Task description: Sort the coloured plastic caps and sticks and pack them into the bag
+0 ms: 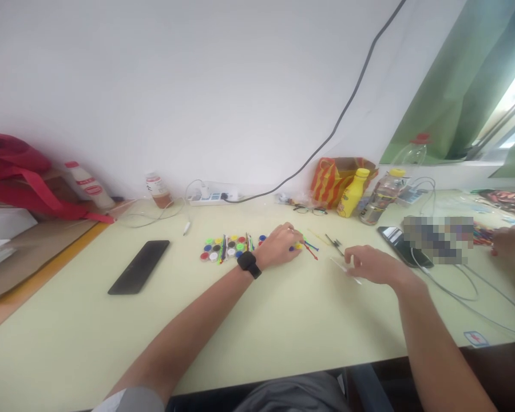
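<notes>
A: Head view. Your left hand [281, 245]?

B: Middle of frame, palm down, fingers bent over small coloured pieces; can't tell if you're gripping any. Coloured discs [213, 257] lie in rows just left of it; a red stick [311, 250] pokes out on its right.

A: Your right hand [375, 265]?

B: Right of centre, fingers loosely curled by a white stick [338, 264] and a dark stick [337, 244]; can't tell if you're holding either.

A: Others?

B: Black phone [139, 266], left of centre; yellow bottle [352, 194], right of centre.
</notes>
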`<state>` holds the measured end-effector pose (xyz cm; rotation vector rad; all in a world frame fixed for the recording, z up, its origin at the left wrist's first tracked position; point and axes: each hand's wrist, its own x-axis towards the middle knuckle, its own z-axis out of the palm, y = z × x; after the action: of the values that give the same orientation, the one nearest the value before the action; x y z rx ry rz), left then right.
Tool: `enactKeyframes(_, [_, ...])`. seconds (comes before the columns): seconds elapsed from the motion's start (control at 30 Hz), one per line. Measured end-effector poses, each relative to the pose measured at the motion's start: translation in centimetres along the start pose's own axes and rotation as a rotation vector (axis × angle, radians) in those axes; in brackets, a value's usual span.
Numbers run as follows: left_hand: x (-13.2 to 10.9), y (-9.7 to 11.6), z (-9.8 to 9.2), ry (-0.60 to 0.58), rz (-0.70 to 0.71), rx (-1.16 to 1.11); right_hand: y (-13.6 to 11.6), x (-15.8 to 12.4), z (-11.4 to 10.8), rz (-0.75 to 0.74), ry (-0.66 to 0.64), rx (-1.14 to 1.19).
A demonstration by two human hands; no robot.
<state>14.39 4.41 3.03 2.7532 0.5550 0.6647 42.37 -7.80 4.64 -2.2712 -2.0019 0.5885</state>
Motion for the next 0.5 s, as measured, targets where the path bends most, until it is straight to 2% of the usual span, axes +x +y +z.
enactKeyframes(0.13, [0.4,-0.2,-1.5,0.153,-0.082,-0.097,-0.9,0.2,-0.8,-0.128,0.107,0.216])
enactKeyframes(0.2, [0.6,-0.1,-1.9,0.196,-0.14,-0.202,-2.2,0.7,-1.5,-0.23,0.146,0.435])
enactKeyframes(0.3, [0.9,0.6,-2.3,0.193,-0.185,-0.421,-5.0,1.9,-1.9,-0.384,0.102,0.815])
enactKeyframes(0.4, [1.1,1.4,-2.5,0.246,-0.151,-0.584,-7.9,3.7,-1.0,-0.475,0.085,1.113])
enactKeyframes(0.5, [1.3,1.7,-2.7,0.362,-0.146,-0.599,-9.6,5.2,0.5,-0.469,0.072,1.301])
